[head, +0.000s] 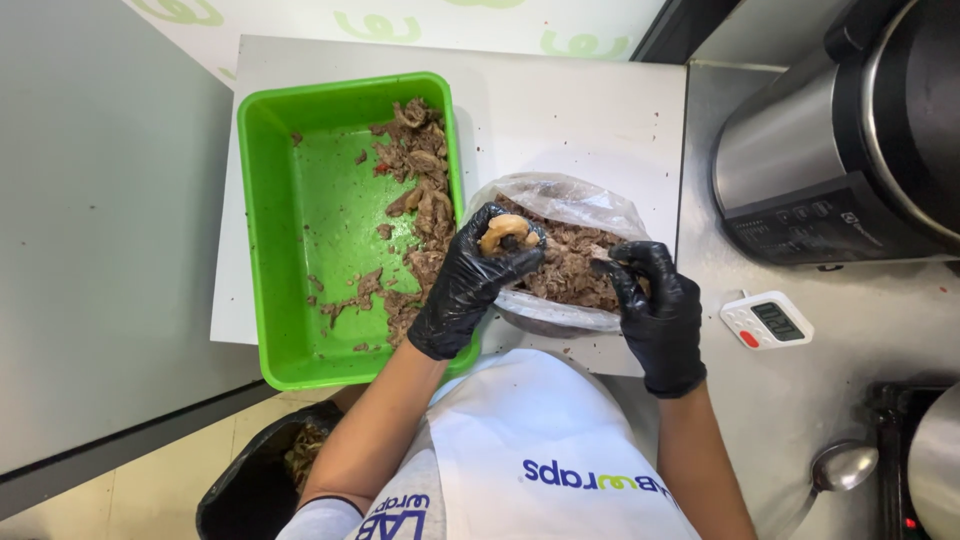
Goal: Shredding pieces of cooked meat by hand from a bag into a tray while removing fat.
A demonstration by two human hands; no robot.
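Note:
My left hand point(470, 280), in a black glove, grips a pale curled piece of meat point(503, 231) over the left edge of a clear plastic bag point(570, 195). The bag holds brown shredded meat point(568, 268). My right hand point(655, 310), also gloved in black, pinches the bag's right rim beside the meat. Left of the bag stands a green plastic tub point(300, 215) with shredded meat scraps point(420, 200) along its right side and bottom.
A white cutting board point(580, 110) lies under the tub and bag. A steel cooker point(840, 150) stands at the right, with a small white timer point(766, 320) in front of it and a metal ladle point(838, 466) below. A black bin point(255, 485) sits under the counter edge.

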